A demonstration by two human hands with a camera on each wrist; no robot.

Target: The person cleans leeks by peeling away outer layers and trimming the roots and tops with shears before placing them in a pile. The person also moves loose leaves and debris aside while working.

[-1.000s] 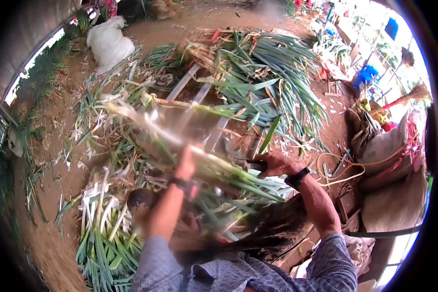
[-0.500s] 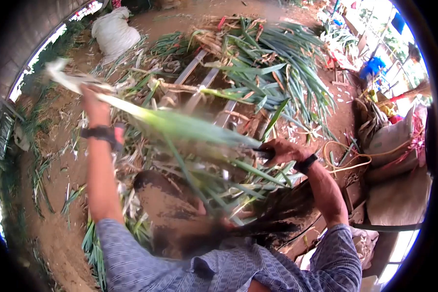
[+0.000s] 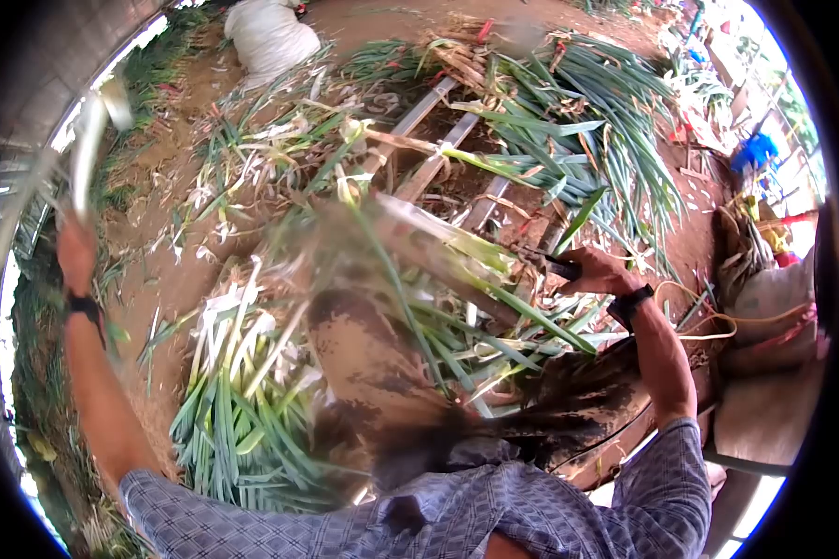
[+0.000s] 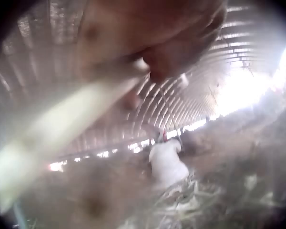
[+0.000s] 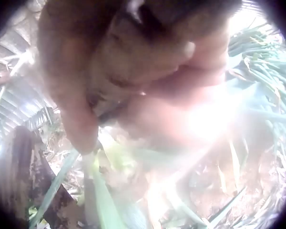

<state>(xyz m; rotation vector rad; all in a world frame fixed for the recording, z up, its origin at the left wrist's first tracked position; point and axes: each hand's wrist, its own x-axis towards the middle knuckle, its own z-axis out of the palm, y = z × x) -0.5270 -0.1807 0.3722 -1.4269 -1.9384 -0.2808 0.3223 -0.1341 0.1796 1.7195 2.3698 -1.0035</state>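
Note:
At the far left of the head view, my raised left hand [image 3: 76,256] grips a leek [image 4: 62,119] by its pale stem. The stem is motion-blurred and points up past the fingers; the leaf end is hidden. On the right, my right hand [image 3: 598,272] is curled round the dark handle [image 3: 561,267] of a tool, whose working end is hard to make out among the leaves. Cut leek pieces [image 3: 457,238] lie just left of that handle. Several peeled leeks [image 3: 238,410] form a bundle on the ground by my knee, white ends away from me.
A large heap of green leeks [image 3: 597,121] lies ahead beside metal rails [image 3: 438,154]. Stripped leaves litter the soil. A white sack [image 3: 270,42] sits at the back; filled sacks [image 3: 764,303] and a yellow cord [image 3: 718,331] are at the right.
My left hand has swung from the middle out to the far left with the leek, pulling it away from the right hand. The right hand keeps its hold on the dark handle.

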